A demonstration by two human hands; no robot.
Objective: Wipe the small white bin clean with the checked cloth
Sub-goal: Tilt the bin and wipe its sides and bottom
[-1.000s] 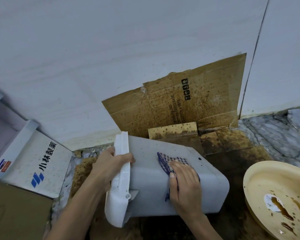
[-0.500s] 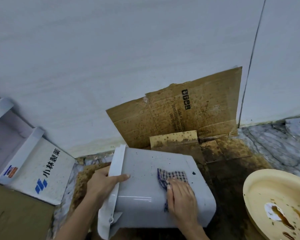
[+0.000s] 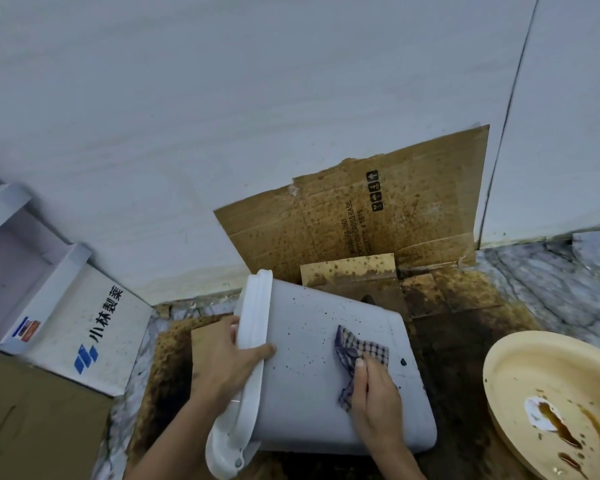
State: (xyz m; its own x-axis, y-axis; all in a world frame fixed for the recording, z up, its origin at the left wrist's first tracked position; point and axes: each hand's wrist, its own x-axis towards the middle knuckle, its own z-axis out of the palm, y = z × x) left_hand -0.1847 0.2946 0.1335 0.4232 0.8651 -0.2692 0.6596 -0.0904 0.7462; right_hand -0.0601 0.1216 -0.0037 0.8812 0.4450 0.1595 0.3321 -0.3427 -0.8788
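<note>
1. Right now the small white bin point(image 3: 312, 386) lies on its side on the stained cardboard point(image 3: 465, 341) spread over the marble floor point(image 3: 551, 282), close to the foot of the wall point(image 3: 257, 116). Its rim faces left and its base faces right.
2. My left hand point(image 3: 222, 362) is clamped on the bin's rim: the thumb lies across the outer side wall, and the fingers curl out of sight behind the rim.
3. My right hand point(image 3: 374, 403) presses the checked cloth point(image 3: 357, 355) flat against the upturned side of the bin, toward its base end. The fingers are together on top of the cloth, which bunches out ahead of my fingertips and trails down along the thumb side of my hand.
4. Small dark specks dot the bin's side between my two hands, and one larger dark spot sits just right of the cloth.
5. A spotted cardboard flap point(image 3: 361, 223) leans upright against the wall behind the bin.
6. At the right edge of the cardboard sits a cream plate point(image 3: 520, 372) with brown liquid pooled in it, apart from the bin.
7. At the left, a white box with blue print point(image 3: 94, 334) rests against the wall, well apart from the bin.
</note>
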